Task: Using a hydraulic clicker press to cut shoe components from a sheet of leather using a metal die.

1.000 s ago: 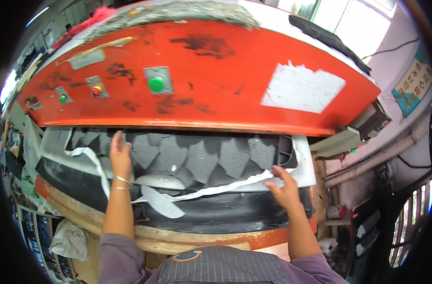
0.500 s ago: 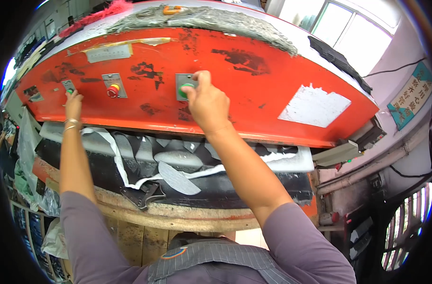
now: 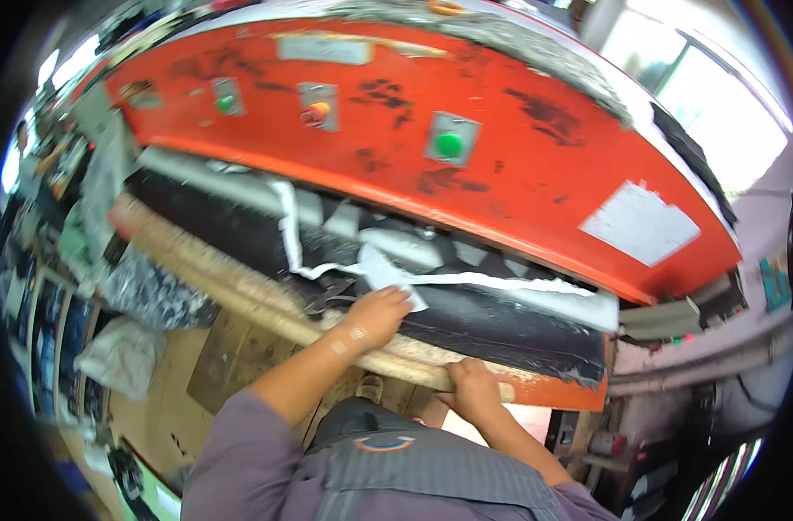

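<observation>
Down from the buttons (image 3: 449,145), my hands sit apart before the red machine (image 3: 362,161), left hand (image 3: 379,318) at the pale leaf-shaped piece (image 3: 379,266), best pinched lightly, right hand (image 3: 477,388) on the table (image 3: 249,300) edge, grips unclear.

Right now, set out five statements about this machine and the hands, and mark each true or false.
1. The red-and-yellow button sits between two green buttons on the red panel. True.
2. The white patch is near the panel's left end. False: it is near the right end.
3. The right fingers rest on the wooden edge. True.
4. The left fingers press a green button. False: they are down at the pale grey piece.
5. The white strip bends sharply. True.
</observation>
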`<state>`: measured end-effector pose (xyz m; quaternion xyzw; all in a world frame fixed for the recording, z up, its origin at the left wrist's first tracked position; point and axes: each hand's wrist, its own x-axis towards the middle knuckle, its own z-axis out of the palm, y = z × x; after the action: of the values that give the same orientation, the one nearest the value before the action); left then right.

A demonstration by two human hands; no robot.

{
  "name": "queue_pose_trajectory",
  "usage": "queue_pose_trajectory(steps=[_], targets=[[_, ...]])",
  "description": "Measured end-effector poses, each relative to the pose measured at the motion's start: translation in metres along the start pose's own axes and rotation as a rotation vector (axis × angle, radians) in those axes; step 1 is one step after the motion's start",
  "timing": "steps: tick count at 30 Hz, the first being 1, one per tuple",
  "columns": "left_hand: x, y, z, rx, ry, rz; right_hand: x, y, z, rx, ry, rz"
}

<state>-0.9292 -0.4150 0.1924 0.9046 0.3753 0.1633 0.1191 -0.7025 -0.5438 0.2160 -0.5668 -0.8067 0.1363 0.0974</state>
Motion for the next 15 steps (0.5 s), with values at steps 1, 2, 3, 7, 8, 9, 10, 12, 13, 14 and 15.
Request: queue_pose_trajectory(steps=[1, 2, 3, 7, 8, 9, 10, 12, 13, 14, 15], targets=[[0.000, -0.004, 0.009, 0.071, -0.013, -0.073, 0.003, -0.010, -0.006, -0.029, -0.050, 0.011], [0.007, 0.001, 0.011, 0.068, 0.008, -0.131, -0.006, -0.008, 0.003, -0.038, 0.020, 0.027], [0.009, 0.008, 0.011, 0.040, -0.096, -0.225, -0.017, -0.008, 0.007, -0.007, 0.021, 0.055], [0.028, 0.035, 0.036, 0.062, -0.202, -0.407, -0.054, -0.015, -0.006, -0.061, 0.023, 0.104], [0.033, 0.046, 0.038, 0.087, -0.195, -0.386, -0.059, -0.019, -0.017, -0.113, -0.041, 0.129], [0.036, 0.051, 0.039, 0.109, -0.152, -0.315, -0.061, -0.006, -0.010, -0.080, 0.148, 0.021], [0.031, 0.056, 0.039, 0.111, -0.101, -0.311, -0.062, 0.011, -0.009, -0.063, 0.097, -0.038], [0.024, 0.064, 0.041, 0.053, -0.026, -0.352, -0.062, 0.062, -0.002, -0.166, -0.113, -0.219], [0.013, 0.070, 0.052, 0.079, 0.063, -0.336, -0.078, 0.004, -0.058, 0.000, -0.231, -0.198], [0.015, 0.083, 0.057, 0.109, 0.163, -0.281, -0.085, 0.000, -0.085, 0.165, -0.397, 0.041], [0.015, 0.095, 0.059, 0.131, 0.251, -0.259, -0.090, 0.028, -0.103, 0.262, -0.409, 0.114]])
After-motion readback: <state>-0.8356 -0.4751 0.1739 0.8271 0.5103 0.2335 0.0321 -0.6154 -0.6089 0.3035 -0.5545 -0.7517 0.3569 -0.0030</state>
